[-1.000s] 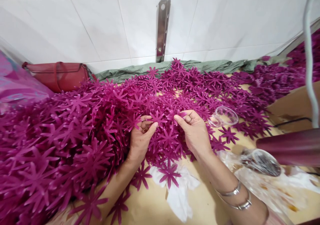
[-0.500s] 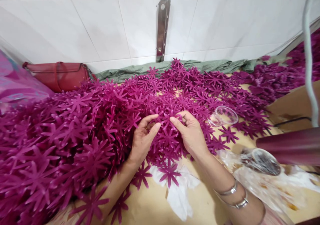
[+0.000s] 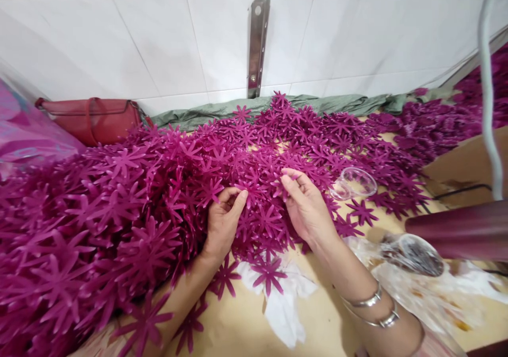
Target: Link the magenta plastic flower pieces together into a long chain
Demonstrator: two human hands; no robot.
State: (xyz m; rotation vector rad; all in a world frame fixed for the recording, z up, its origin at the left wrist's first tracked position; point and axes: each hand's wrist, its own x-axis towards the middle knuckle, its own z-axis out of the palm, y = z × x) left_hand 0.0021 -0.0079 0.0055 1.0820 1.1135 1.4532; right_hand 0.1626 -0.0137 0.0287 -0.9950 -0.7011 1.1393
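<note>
A white tissue lies on the counter, with a loose flower on it. Beyond it, the left hand has its thumb and fingertips drawn together on the near left edge of a magenta flower; half a second ago they stood apart. The right hand has drawn back a little to the right, its fingers bent beside a petal; whether it grips that petal I cannot tell. The flower seems to have come into the left hand's hold. It sits between the hands, just over the heap, face roughly toward the camera; its petals radiate like a star, so it has no clear long axis, though one side points to the left thumb. Farther back lie a red bag and a green cloth.
</note>
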